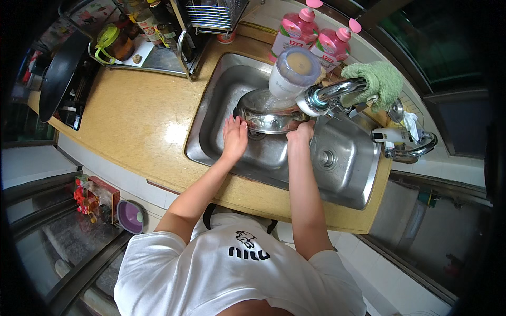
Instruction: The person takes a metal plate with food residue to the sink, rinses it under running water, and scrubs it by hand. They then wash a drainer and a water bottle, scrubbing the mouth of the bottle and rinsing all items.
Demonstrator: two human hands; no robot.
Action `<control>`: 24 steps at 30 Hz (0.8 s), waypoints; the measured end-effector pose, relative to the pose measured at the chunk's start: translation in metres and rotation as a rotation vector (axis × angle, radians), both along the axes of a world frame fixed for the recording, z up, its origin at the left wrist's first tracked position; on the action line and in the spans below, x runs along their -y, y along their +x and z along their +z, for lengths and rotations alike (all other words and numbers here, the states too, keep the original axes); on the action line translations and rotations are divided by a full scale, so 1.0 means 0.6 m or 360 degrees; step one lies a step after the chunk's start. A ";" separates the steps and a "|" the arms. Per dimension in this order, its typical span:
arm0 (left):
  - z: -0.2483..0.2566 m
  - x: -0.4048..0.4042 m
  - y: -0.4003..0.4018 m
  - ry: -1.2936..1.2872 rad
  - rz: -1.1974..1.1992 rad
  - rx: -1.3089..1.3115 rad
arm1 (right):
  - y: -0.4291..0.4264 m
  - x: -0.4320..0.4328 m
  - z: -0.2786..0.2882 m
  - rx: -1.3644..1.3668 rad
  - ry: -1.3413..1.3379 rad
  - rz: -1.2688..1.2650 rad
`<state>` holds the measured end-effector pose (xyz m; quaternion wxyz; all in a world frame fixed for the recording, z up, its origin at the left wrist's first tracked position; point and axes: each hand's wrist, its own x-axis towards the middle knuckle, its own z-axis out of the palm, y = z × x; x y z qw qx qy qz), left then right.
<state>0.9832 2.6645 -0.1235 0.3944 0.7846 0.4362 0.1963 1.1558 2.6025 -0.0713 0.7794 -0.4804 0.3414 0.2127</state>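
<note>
A round stainless steel bowl (272,120) is tilted in the left basin of the double steel sink (217,85), with water running into it below the faucet's water filter (297,69). On the bowl's left rim lies my left hand (236,136), fingers extended. My right hand (301,132) grips the rim at the lower right, its fingertips partly hidden behind the steel. The chrome faucet (342,89) rises at the sink's back edge, and a green cloth (373,85) hangs over it.
Two pink pump bottles (294,33) stand behind the sink. A metal rack (184,51) holds bottles and a green-lidded jug (114,43) at the back left; a black wok (63,75) leans farther left. A second faucet (419,148) is at the right. The wooden-toned countertop (146,114) borders the sink.
</note>
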 end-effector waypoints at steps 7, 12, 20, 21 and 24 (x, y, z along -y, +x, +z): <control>0.147 0.008 -0.006 0.0847 -0.0567 0.0052 | -0.037 -0.045 0.012 -0.0027 0.0306 0.0108; 0.184 -0.065 0.056 0.1420 -0.1008 -0.0004 | -0.028 -0.037 0.000 -0.0041 0.0521 0.0142; 0.135 -0.075 0.229 0.1154 -0.1520 0.0508 | -0.023 0.032 -0.030 -0.0188 0.0489 0.0256; 0.119 -0.080 0.247 0.1164 -0.1491 0.0530 | -0.027 0.034 -0.027 -0.0259 0.0502 0.0305; 0.086 -0.089 0.274 0.1078 -0.1427 0.0315 | -0.038 0.032 -0.033 -0.0215 0.0492 0.0716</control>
